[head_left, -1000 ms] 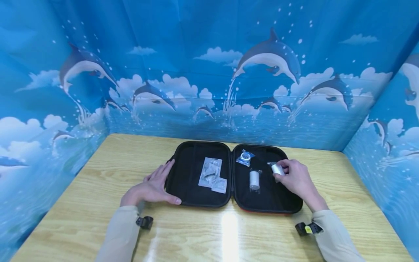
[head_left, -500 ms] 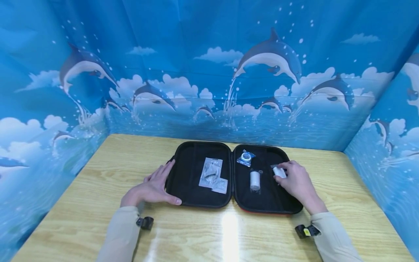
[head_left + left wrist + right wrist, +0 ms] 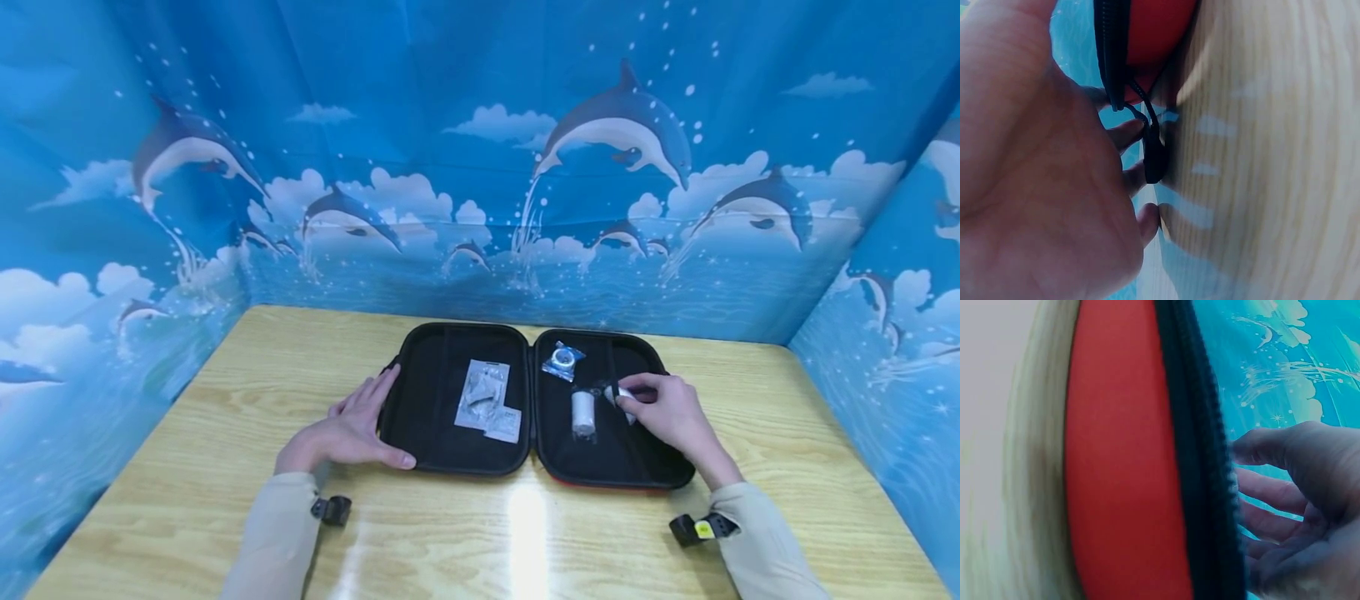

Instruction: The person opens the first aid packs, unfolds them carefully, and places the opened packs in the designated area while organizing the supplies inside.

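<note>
A black-lined zip case (image 3: pixel 465 458) lies unfolded on the table, its outer shell red. My right hand (image 3: pixel 675 417) pinches a small white wrapped bandage roll (image 3: pixel 610 391) over the right half, at a dark elastic strap (image 3: pixel 612 358); fingers partly cover the roll. In the right wrist view the case's zipper edge (image 3: pixel 1207 456) hides the fingertips. My left hand (image 3: pixel 348 433) rests spread against the left half, thumb at its front edge. Beside those fingers, the left wrist view shows a black zipper pull (image 3: pixel 1155 156).
Another white bandage roll (image 3: pixel 582 412) in clear wrap and a tape ring in a blue-and-clear packet (image 3: pixel 563 360) lie in the right half. Flat silver packets (image 3: pixel 480 396) and a small white sachet (image 3: pixel 503 425) lie in the left half. A dolphin-print curtain (image 3: pixel 480 167) stands behind the table.
My right hand has moved left with the bandage roll, toward the other roll, and the strap now shows raised beside its fingertips. My left hand has stayed in place.
</note>
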Demonstrator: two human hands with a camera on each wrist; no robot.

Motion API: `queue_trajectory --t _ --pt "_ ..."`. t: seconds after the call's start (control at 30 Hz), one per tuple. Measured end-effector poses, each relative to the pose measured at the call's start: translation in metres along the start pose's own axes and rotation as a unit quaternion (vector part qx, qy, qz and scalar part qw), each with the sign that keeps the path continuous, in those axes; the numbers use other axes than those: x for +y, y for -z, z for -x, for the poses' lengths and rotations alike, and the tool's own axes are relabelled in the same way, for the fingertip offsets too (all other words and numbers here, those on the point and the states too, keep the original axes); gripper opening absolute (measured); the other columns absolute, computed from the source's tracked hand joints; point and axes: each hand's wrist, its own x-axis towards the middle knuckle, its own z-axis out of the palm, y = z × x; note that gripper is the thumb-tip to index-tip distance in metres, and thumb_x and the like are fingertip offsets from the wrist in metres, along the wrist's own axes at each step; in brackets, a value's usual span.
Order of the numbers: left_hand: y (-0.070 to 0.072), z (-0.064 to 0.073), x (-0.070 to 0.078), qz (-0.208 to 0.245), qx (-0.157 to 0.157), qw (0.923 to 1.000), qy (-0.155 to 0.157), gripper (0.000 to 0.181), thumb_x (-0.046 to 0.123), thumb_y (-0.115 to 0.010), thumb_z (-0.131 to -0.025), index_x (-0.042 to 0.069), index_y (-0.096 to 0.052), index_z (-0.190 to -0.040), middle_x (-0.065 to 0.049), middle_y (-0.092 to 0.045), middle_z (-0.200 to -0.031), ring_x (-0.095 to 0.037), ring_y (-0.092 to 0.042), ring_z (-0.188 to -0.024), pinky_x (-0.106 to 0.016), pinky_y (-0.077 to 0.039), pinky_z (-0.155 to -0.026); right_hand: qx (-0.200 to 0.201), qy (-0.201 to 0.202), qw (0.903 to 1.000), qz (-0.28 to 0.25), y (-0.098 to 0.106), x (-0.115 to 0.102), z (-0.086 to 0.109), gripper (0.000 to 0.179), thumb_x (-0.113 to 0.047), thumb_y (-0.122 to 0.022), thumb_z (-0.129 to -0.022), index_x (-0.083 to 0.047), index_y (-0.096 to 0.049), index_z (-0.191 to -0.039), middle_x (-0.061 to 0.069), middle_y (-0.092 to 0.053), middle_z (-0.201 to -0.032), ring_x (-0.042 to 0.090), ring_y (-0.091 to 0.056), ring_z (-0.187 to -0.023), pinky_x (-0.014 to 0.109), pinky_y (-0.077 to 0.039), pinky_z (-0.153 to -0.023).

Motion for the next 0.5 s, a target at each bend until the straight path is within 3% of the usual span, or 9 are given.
queue_trajectory --t 0.23,0.5 --pt "-0.001 0.001 0.000 0.004 0.003 1.0000 -0.007 0.143 0.071 -0.082 -0.067 0.025 0.011 -0.165 -0.018 0.002 -0.173 -0.049 -0.001 -0.157 -0.082 -0.007 -0.112 -0.017 -0.031 0.9968 -0.072 -0.002 -0.002 0.001 0.037 -0.020 -0.071 -0.095 0.001 -0.065 -0.126 0.024 -0.069 -0.125 0.037 -0.070 -0.111 0.036 -0.060 -0.084" --pt "-0.007 -0.006 -0.010 0.002 0.010 0.9999 0.007 0.143 0.072 -0.083 -0.065 0.032 0.012 -0.164 -0.010 0.004 -0.174 -0.041 0.001 -0.160 -0.079 -0.007 -0.116 -0.012 -0.041 0.9951 -0.089 -0.001 0.001 0.002 0.038 -0.020 -0.071 -0.094 0.001 -0.065 -0.125 0.022 -0.069 -0.120 0.032 -0.071 -0.106 0.022 -0.055 -0.074"
